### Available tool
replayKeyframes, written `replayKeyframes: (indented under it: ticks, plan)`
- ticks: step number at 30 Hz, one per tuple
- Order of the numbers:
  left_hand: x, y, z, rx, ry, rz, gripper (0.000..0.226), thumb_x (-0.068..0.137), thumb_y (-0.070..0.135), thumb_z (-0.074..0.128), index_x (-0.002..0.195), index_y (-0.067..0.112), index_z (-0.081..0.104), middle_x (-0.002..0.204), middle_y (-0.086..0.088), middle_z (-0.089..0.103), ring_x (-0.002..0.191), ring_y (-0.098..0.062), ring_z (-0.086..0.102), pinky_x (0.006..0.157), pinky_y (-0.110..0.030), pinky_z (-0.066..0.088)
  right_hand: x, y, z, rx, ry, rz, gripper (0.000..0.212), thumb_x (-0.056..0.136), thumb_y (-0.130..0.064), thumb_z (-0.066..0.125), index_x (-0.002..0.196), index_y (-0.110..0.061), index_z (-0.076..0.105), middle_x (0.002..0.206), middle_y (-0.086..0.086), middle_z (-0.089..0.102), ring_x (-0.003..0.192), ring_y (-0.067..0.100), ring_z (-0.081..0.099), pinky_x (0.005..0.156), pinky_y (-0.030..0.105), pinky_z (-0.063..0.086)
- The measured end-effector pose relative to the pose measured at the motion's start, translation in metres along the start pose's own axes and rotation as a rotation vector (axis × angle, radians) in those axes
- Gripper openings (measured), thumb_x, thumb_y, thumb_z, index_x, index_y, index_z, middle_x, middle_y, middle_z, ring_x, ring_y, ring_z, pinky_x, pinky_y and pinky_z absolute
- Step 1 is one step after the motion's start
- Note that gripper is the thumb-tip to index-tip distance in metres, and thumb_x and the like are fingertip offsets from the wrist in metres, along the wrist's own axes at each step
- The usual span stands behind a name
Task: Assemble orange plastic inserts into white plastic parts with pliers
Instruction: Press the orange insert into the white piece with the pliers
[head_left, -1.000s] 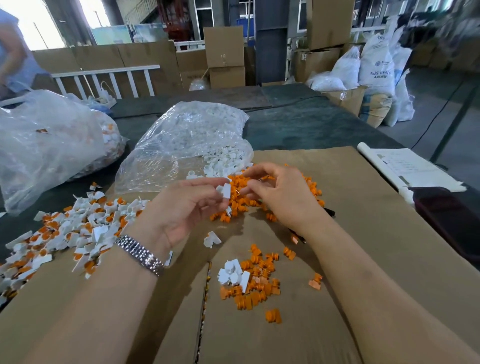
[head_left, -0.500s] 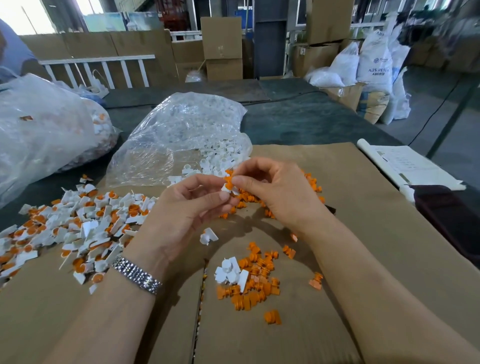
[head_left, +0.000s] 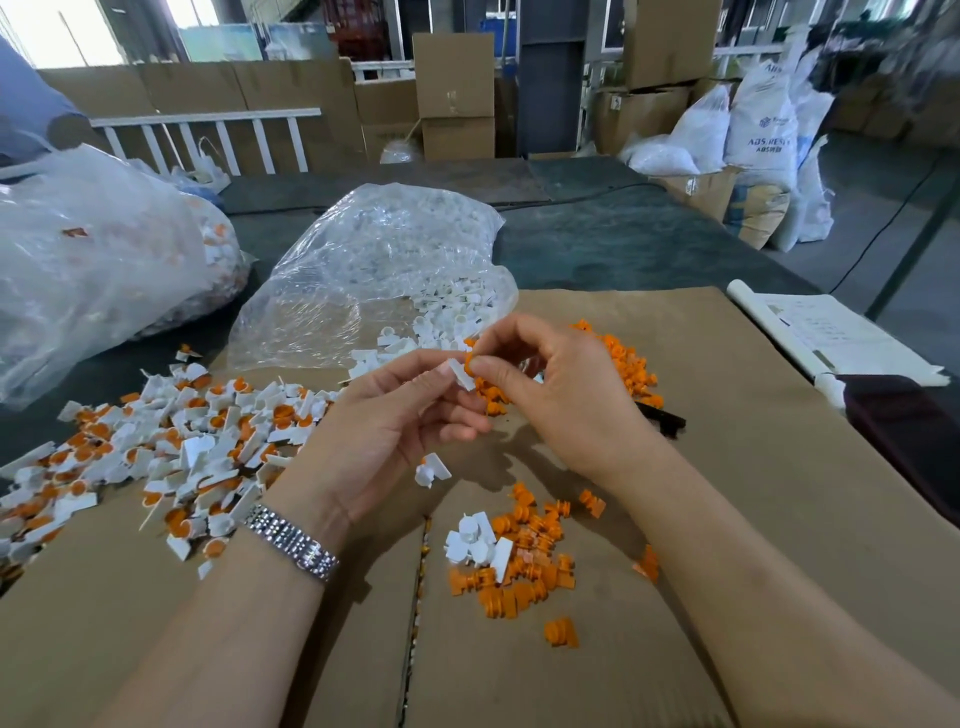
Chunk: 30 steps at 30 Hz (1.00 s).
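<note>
Left hand (head_left: 384, 426): palm up, fingers curled, pinching grip.
Right hand (head_left: 561, 395): knuckles up, thumb and forefinger pinched.

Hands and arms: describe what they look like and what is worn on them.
Both forearms are bare, with no sleeves or gloves in view. The left hand has a silver metal link watch band round its wrist. The right hand wears nothing: no watch, ring or bracelet shows.

My left hand (head_left: 384, 431) and right hand (head_left: 561, 400) meet mid-frame over the cardboard (head_left: 727, 467). Finished pile (head_left: 171, 452) sits left, loose inserts (head_left: 519, 561) lower centre, parts bag (head_left: 374, 275) behind, papers (head_left: 831, 332) far right.
</note>
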<state>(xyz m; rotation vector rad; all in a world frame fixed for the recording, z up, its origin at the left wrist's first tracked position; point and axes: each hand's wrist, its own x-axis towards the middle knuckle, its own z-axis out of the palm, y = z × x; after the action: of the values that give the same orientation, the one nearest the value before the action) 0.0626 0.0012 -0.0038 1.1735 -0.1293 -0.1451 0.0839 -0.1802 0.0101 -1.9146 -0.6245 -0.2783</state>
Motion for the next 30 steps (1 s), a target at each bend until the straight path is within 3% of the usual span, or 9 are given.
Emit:
replayKeyframes:
  ticks: [4, 9, 14, 19, 23, 30]
  plan:
    - [0.001, -0.001, -0.002, 0.069, 0.013, 0.041, 0.028, 0.087, 0.008, 0.068, 0.112, -0.005, 0.069, 0.092, -0.022, 0.074, 0.078, -0.025, 0.075, 0.068, -0.025, 0.060, 0.000, -0.002, 0.004, -0.019, 0.034, -0.014, 0.006, 0.094, -0.011, 0.070, 0.099, -0.012, 0.067, 0.088, -0.008, 0.066, 0.078, 0.000, 0.060, 0.072, 0.013, 0.046]
    - [0.000, -0.002, -0.004, 0.164, 0.101, 0.102, 0.028, 0.078, 0.007, 0.075, 0.105, 0.008, 0.080, 0.100, -0.023, 0.076, 0.088, -0.027, 0.076, 0.078, -0.026, 0.060, -0.002, -0.004, 0.006, 0.009, 0.006, 0.023, 0.007, 0.095, -0.013, 0.068, 0.100, -0.018, 0.067, 0.086, -0.001, 0.067, 0.080, 0.015, 0.065, 0.074, 0.032, 0.057]
    - [0.000, 0.001, -0.003, 0.057, 0.036, 0.089, 0.021, 0.080, 0.004, 0.072, 0.099, 0.008, 0.079, 0.095, -0.018, 0.077, 0.083, -0.025, 0.077, 0.071, -0.023, 0.060, -0.002, -0.005, -0.005, 0.102, -0.104, 0.028, 0.014, 0.093, -0.016, 0.071, 0.108, -0.018, 0.071, 0.087, 0.004, 0.067, 0.078, 0.012, 0.065, 0.073, 0.021, 0.055]
    - [-0.002, 0.005, -0.004, 0.087, 0.009, 0.090, 0.021, 0.080, 0.008, 0.071, 0.098, 0.012, 0.081, 0.095, -0.015, 0.077, 0.083, -0.024, 0.076, 0.064, -0.022, 0.058, 0.000, -0.005, -0.011, 0.131, -0.081, -0.002, 0.018, 0.086, -0.016, 0.079, 0.103, -0.014, 0.073, 0.092, 0.008, 0.072, 0.087, 0.023, 0.070, 0.083, 0.042, 0.058]
    - [-0.003, 0.007, -0.005, 0.133, -0.004, 0.098, 0.022, 0.080, 0.010, 0.072, 0.099, 0.014, 0.082, 0.098, -0.015, 0.078, 0.086, -0.027, 0.077, 0.065, -0.022, 0.058, -0.001, -0.005, -0.010, 0.091, -0.077, -0.047, 0.018, 0.086, -0.013, 0.079, 0.103, -0.013, 0.074, 0.090, 0.007, 0.073, 0.085, 0.020, 0.070, 0.082, 0.040, 0.058]
    - [-0.004, 0.009, -0.005, 0.194, 0.026, 0.087, 0.024, 0.083, 0.006, 0.071, 0.107, 0.003, 0.078, 0.103, -0.023, 0.076, 0.088, -0.029, 0.076, 0.067, -0.023, 0.059, 0.001, -0.002, -0.012, 0.009, -0.099, -0.071, 0.018, 0.086, -0.014, 0.079, 0.103, -0.013, 0.075, 0.090, 0.002, 0.074, 0.086, 0.016, 0.071, 0.083, 0.035, 0.059]
